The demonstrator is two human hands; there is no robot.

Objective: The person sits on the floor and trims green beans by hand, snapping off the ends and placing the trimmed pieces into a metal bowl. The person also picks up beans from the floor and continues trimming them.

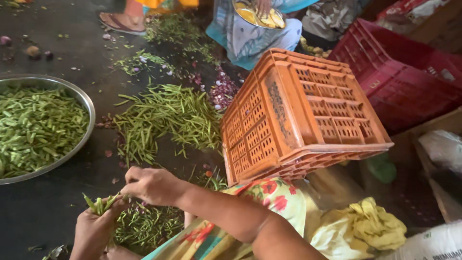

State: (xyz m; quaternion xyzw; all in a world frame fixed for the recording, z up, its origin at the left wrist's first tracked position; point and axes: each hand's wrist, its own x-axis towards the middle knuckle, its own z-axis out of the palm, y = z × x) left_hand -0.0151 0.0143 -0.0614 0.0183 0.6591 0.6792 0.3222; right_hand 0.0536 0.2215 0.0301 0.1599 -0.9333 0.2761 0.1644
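Your left hand (94, 230) is curled shut around a small bunch of green beans (101, 204), their tips sticking up out of your fist. Your right hand (153, 185) sits just beside it, fingers pinched onto the top of that same bunch. Both hands work well short of the upturned orange crate (301, 113), on its near left side. Directly under your hands, a litter of thin green trimmings (144, 226) lies on the dark floor (53, 202). Just this side of the crate, a crumpled yellow cloth (361, 228) rests near your flowered garment (269, 192).

Left of the crate, touching distance from its wall, a loose heap of whole beans (166, 118) spreads over the floor. Farther left again, well apart from the crate, a wide steel basin (88, 107) holds cut bean pieces.

Right of the crate stands a red crate (404, 82). Beyond the orange crate, another person in a pale blue garment (245, 41) sits holding a steel plate (257, 14).
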